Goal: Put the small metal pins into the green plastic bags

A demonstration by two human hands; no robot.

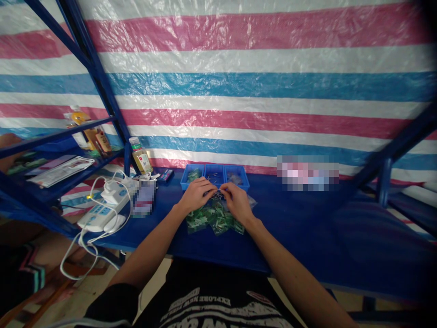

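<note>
My left hand (198, 195) and my right hand (236, 200) meet just in front of the blue divided bin (185, 181), fingertips pinched close together. Whatever sits between the fingers is too small to name. Thin metal pieces (215, 196) show just under the fingertips. Below the hands, small clear bags of green pieces (215, 217) lie heaped on the blue table (290, 218). In the bin, the left compartment holds green pieces (194, 175), the middle one a few thin metal pieces (214, 176), and the right one greyish pieces (234, 178) I cannot make out.
Left of the bags lie a phone-like object (144, 198) and a white power strip (102, 212) with looped cables. A drink bottle (140, 157) stands behind them. Blue metal posts (119, 132) frame the table; a striped plastic sheet (239, 91) hangs behind. Another person sits at far left.
</note>
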